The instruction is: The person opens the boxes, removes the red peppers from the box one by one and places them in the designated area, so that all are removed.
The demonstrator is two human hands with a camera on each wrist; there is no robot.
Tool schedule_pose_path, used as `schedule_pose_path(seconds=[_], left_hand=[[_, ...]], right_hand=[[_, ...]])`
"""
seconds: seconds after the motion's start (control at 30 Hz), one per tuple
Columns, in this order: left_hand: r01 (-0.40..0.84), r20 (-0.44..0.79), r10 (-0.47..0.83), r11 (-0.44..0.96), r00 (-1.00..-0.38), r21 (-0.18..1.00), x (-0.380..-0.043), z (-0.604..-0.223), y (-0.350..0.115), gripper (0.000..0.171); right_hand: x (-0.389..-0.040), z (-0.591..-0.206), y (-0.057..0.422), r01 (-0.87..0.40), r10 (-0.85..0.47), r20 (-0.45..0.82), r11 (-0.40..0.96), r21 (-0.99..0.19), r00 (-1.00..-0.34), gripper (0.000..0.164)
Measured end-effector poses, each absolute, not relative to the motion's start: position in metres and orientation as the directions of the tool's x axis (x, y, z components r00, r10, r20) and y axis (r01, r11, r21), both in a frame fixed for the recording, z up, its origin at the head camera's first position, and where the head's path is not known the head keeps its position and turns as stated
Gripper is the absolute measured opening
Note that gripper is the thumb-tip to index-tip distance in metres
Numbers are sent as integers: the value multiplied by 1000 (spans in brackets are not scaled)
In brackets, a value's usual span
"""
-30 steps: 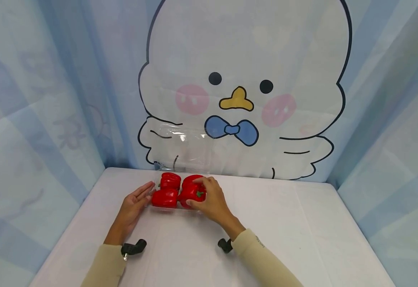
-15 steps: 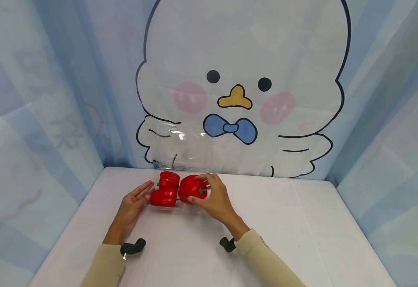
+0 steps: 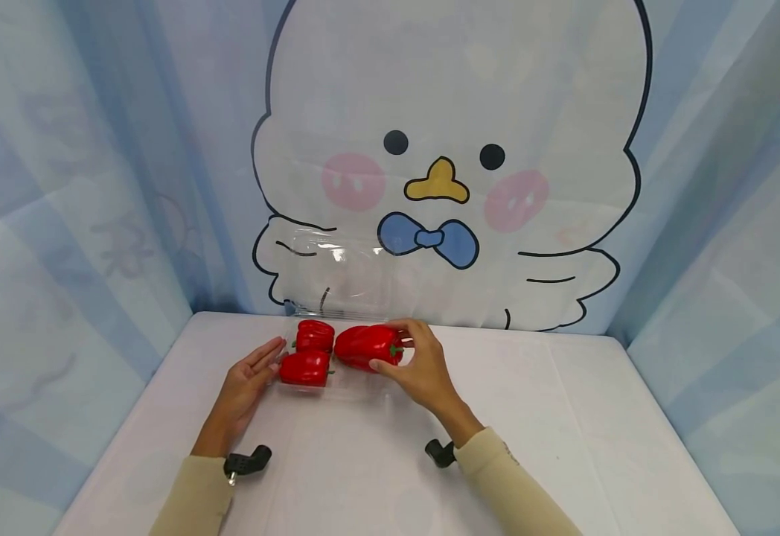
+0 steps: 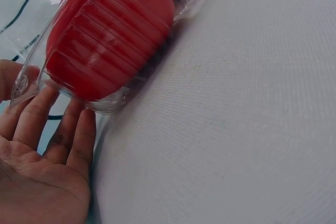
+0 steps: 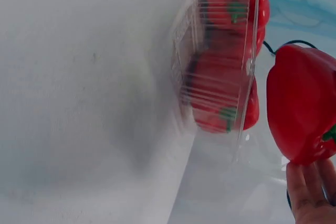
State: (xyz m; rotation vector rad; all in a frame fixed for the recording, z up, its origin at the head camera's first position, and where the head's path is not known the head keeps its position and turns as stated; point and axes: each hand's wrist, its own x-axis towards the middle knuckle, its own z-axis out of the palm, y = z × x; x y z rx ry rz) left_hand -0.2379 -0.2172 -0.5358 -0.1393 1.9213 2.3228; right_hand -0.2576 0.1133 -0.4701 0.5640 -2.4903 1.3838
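- While other peppers (image 3: 305, 368) lie in the clear plastic box (image 5: 181, 69), the red pepper (image 5: 299, 103) is held above the rim toward its right end; the box sits by the back edge of the desk (image 3: 497, 447), nearer the back left corner, its lid (image 3: 363, 275) standing up.
- Judging by the gloss, the red pepper is probably light, fairly stiff and a little slippery — unlikely to bruise, though a weak pinch might let it turn.
- Across its wide sides, close to the stem end, looks the best place to take hold; the stem itself would make a poor handle.
- The box looks thin and bendy, so it may slide or flex if bumped.
- The right hand (image 3: 420, 365) is parted only to the width of the red pepper, gripping it near the stem end, thumb toward the desk's front edge and fingers on the far side.
- The left hand (image 3: 245, 383) is not clamped on anything — fingers nearly straight, touching the left end of the box.
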Motion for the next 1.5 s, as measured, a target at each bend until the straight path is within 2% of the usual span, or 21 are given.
schedule_pose_path(seconds=[0.77,1.13,1.5], left_hand=[[-157,-153,34,-187,-988,970,-237,-536,-219,65],[-157,-156,23,-178,-988,971,-238,-537,-220,65],[-158,-157,21,-179,-987,971,-239,-538,-218,64]], right_hand=[[-278,-481,163,-370,-119,362,502,-782,-925,68],[-288,-487,189,-301,-85,301,512,-804,-950,68],[-300,-501,214,-217,-83,202,464,-859,-976,71]])
